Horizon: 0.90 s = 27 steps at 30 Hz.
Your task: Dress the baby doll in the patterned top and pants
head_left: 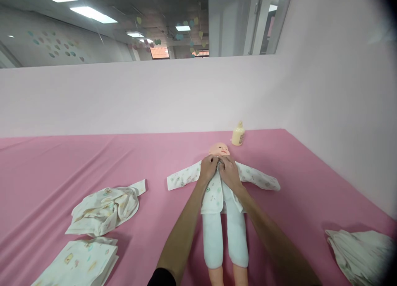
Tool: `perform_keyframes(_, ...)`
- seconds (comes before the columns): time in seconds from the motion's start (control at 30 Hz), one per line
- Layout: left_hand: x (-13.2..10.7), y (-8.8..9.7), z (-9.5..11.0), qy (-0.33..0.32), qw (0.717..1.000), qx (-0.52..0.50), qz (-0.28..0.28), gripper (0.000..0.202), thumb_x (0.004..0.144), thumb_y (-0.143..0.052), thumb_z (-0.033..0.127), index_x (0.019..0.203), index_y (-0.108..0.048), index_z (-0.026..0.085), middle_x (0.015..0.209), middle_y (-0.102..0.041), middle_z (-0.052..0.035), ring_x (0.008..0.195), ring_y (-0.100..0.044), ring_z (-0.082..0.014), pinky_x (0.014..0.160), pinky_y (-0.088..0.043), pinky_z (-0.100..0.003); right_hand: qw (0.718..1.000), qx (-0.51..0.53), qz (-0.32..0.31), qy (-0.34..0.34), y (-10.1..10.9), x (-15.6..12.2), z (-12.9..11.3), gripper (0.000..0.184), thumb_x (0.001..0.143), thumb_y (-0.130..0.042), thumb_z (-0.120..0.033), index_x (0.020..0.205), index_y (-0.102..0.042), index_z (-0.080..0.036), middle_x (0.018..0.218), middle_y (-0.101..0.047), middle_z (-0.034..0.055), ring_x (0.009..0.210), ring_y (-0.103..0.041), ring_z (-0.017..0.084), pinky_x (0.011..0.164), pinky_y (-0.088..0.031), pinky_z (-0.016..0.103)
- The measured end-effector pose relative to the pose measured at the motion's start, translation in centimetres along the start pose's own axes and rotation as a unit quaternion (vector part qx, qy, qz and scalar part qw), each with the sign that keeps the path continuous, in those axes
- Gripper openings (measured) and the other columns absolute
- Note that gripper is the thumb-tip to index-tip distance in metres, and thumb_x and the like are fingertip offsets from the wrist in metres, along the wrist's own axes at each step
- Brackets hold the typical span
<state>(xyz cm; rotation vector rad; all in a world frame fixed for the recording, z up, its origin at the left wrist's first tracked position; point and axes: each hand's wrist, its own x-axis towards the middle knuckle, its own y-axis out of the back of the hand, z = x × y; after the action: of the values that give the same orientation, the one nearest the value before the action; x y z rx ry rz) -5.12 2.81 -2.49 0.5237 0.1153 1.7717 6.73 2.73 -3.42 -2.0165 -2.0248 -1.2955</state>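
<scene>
L hand (208, 169) & R hand (230, 172) pinch printed cloth jacket (212, 198) nr neck of smooth, round-headed doll (218, 147).

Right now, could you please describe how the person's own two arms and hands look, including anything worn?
The left hand and right hand are bare, without gloves; no watch or bracelet shows at either wrist. A plain black fabric sleeve appears on the left arm at the lower edge; the right forearm shows no sleeve.
</scene>
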Motion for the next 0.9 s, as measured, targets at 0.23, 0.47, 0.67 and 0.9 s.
perform_keyframes(0.23,0.0,0.0,0.0,0.004,1.000,-0.018,-0.010,0.026,0.088,-0.046,0.033,0.077,-0.062,0.015,0.080,-0.066,-0.0031,0.076,-0.057,-0.0142,0.070,-0.040,-0.025,0.999,0.034,0.013,-0.039,-0.1,0.1,-0.2,0.038,0.079,-0.041,-0.016,0.107,-0.067,-0.017,0.116,-0.064,0.0116,0.113,-0.054,0.026,0.103,-0.040,0.044)
perform_keyframes(0.47,-1.0,1.8,2.3,0.018,0.991,0.081,-0.108,0.015,0.081,-0.050,0.024,0.083,-0.063,0.017,0.078,-0.064,-0.0014,0.072,-0.055,-0.0149,0.066,-0.038,-0.026,0.993,0.062,-0.051,-0.091,2.1,0.8,-0.2,0.041,0.077,-0.048,-0.022,0.114,-0.065,-0.017,0.121,-0.064,0.0118,0.110,-0.059,0.026,0.091,-0.047,0.039)
perform_keyframes(0.67,-3.1,2.2,4.8,0.091,0.966,0.196,-0.139,0.050,0.075,-0.060,0.028,0.120,-0.042,0.016,0.095,-0.067,-0.0079,0.085,-0.062,-0.0231,0.065,-0.039,-0.028,0.971,-0.042,-0.210,-0.109,6.1,-0.1,-1.5,0.032,0.076,-0.053,-0.022,0.107,-0.061,-0.019,0.096,-0.068,0.0067,0.085,-0.060,0.021,0.070,-0.041,0.029)
perform_keyframes(0.9,-3.8,2.1,5.4,0.094,0.931,0.327,-0.132,0.007,0.082,-0.045,0.023,0.088,-0.046,0.019,0.098,-0.065,-0.0099,0.091,-0.061,-0.0275,0.066,-0.036,-0.031,0.961,-0.083,-0.209,-0.159,5.9,-0.2,-2.0,0.012,0.077,-0.051,-0.019,0.088,-0.056,-0.020,0.091,-0.066,0.0046,0.083,-0.057,0.019,0.066,-0.034,0.027)
